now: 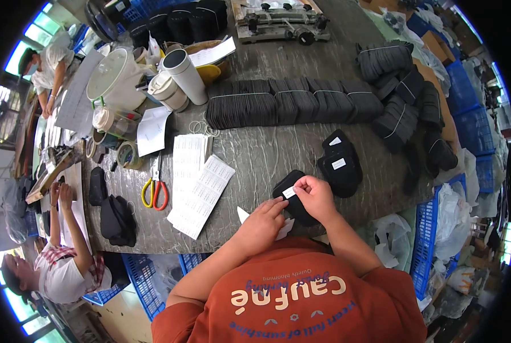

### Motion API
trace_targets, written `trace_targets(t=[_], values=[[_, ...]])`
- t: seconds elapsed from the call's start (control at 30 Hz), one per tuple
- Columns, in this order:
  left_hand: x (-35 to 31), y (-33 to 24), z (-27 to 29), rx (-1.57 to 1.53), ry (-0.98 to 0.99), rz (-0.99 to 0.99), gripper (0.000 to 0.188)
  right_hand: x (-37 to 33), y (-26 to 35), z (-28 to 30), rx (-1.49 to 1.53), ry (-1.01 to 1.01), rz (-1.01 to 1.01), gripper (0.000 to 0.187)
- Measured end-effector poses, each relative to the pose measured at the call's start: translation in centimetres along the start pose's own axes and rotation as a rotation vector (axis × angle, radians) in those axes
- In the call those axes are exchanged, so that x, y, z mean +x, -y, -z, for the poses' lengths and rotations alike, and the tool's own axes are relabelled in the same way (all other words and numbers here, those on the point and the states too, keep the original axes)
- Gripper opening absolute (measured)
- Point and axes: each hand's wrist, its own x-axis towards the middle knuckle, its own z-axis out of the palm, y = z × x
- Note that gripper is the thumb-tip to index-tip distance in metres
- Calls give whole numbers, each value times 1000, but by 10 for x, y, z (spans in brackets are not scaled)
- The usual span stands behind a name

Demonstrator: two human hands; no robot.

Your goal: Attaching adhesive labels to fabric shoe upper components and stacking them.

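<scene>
Near the table's front edge lies a dark, rounded fabric piece (304, 211) with a small white label (289, 192) on it. My right hand (316, 198) pinches at this label's right end, thumb and forefinger together. My left hand (264, 219) is closed, its fingertips at the piece's left edge beside the label. White paper (243, 215) sticks out on both sides of my left hand; most of it is hidden by the hand. Just beyond my right hand, overlapping dark pieces (347, 174) bear white labels (338, 164).
Sheets of printed labels (201, 194) lie left, beside scissors (156, 188) with red and yellow handles. Bundled dark pieces (295, 103) run across the table (255, 154), with more bundles (401, 108) at right. A tumbler (184, 74) stands behind. Two other people are at left.
</scene>
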Motion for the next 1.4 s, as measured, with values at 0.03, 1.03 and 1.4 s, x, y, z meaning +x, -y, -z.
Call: trace_targets(t=[0.03, 1.03, 1.4], values=[[1, -1, 1, -7, 3, -5, 16, 0, -2, 0, 0, -4, 8, 3], [0, -4, -1, 6, -9, 13, 13, 6, -6, -4, -413, -284, 272, 20], [1, 1, 0, -214, -129, 115, 11, 34, -9, 83, -350, -484, 123, 16]])
